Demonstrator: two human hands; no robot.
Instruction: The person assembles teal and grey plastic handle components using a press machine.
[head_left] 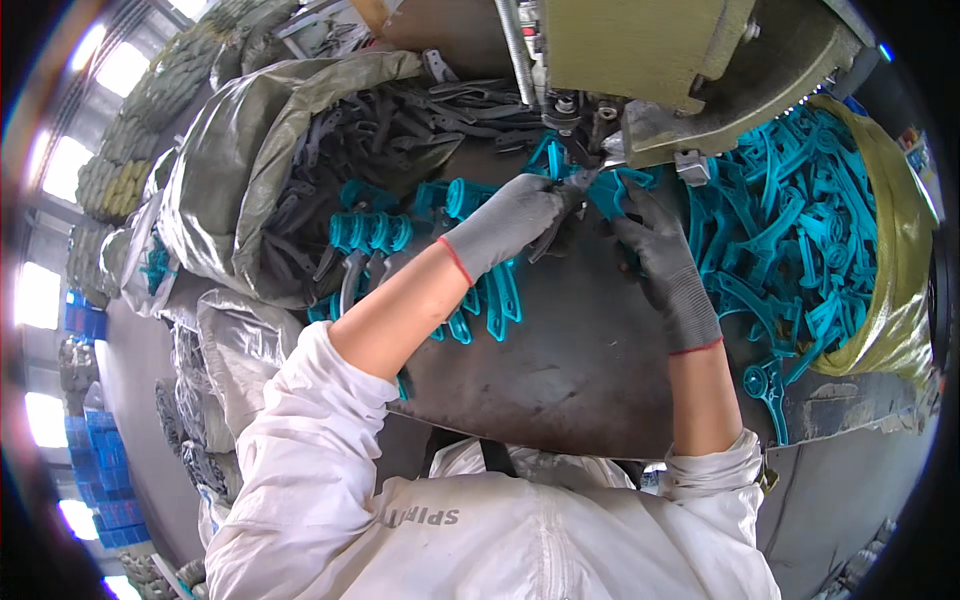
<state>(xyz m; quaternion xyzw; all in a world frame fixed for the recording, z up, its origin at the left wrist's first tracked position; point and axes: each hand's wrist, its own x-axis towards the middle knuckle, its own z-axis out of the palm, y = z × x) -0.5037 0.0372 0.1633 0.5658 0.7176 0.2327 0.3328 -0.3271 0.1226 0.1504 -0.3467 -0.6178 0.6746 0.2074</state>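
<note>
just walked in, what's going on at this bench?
A person in grey gloves is working at a green machine. The right hand holds a teal piece; the left hand is close beside it, its grip unclear. Loose teal parts lie to the right, dark grey parts to the left.

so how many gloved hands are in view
2. The left gloved hand is at the machine, just left of centre in the picture; the right gloved hand is across from it, holding a teal part. Some fingertips are hidden.
</note>
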